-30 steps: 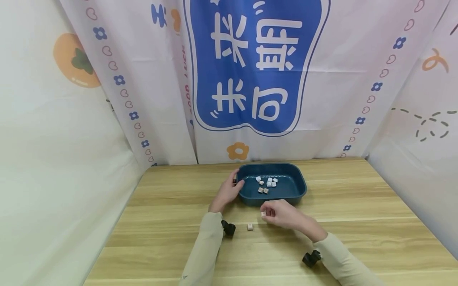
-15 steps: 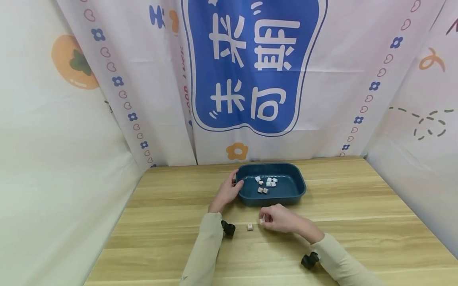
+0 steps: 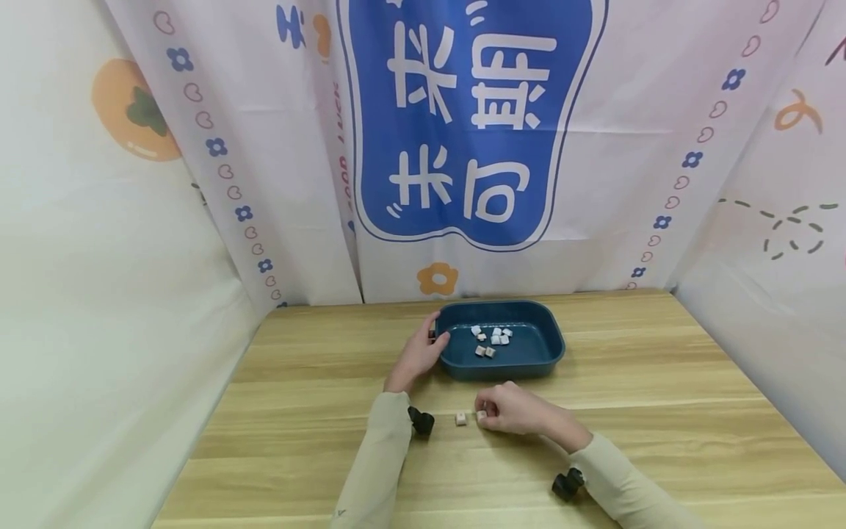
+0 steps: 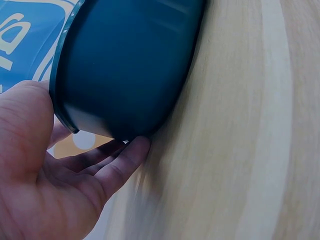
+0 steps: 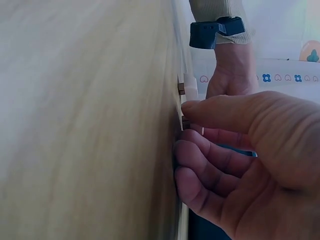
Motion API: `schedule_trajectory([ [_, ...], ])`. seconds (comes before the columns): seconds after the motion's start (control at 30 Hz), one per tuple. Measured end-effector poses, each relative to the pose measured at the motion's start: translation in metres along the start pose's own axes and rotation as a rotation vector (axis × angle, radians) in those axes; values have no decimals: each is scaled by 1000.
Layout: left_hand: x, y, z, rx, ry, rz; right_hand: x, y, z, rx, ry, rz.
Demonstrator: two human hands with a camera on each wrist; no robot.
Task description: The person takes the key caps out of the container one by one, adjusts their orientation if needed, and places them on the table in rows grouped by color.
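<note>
My left hand (image 3: 418,357) grips the left end of a dark teal tray (image 3: 502,373), thumb at the rim and fingers against the outer wall, as the left wrist view (image 4: 100,150) also shows. In front of the tray, my right hand (image 3: 518,409) pinches a small white keycap (image 3: 481,416) between thumb and index finger, right at the tabletop. Its other fingers curl beside it, knuckles close to the wood in the right wrist view. Just left of it another white keycap (image 3: 460,419) with a small dark mark on top sits alone on the table.
Several white and beige keycaps (image 3: 500,336) lie scattered inside the tray. Black wrist cameras (image 3: 421,421) are strapped to both forearms. The wood-grain table (image 3: 317,441) is bordered by printed cloth walls at the back and sides.
My right hand has come from close to the tray's front wall toward me and slightly left, bringing the pinched keycap down beside the lone one. The left hand keeps its hold on the tray.
</note>
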State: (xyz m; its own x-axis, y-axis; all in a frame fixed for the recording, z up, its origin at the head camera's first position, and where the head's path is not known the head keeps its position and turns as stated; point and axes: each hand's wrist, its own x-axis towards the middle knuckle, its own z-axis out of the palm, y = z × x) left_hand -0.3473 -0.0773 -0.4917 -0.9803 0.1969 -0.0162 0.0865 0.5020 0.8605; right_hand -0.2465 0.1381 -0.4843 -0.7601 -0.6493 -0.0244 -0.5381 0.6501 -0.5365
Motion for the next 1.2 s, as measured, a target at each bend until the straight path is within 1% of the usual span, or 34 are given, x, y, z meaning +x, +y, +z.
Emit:
schedule_trajectory([
  [0.1, 0, 0, 0, -2, -3, -2, 0, 1, 0, -5, 3, -1],
  [0.33, -2, 2, 0, 2, 4, 14, 1, 3, 2, 3, -3, -4],
  [0.7, 0, 1, 1, 13, 6, -9, 0, 2, 1, -4, -13, 0],
  [0.83, 0, 1, 1, 10, 6, -14, -1, 1, -1, 6, -31, 11],
  [1.07, 0, 3, 1, 12, 1, 1, -2, 2, -6, 25, -52, 12],
  [1.2, 0, 2, 1, -3, -1, -9, -3, 2, -8, 31, -55, 16],
])
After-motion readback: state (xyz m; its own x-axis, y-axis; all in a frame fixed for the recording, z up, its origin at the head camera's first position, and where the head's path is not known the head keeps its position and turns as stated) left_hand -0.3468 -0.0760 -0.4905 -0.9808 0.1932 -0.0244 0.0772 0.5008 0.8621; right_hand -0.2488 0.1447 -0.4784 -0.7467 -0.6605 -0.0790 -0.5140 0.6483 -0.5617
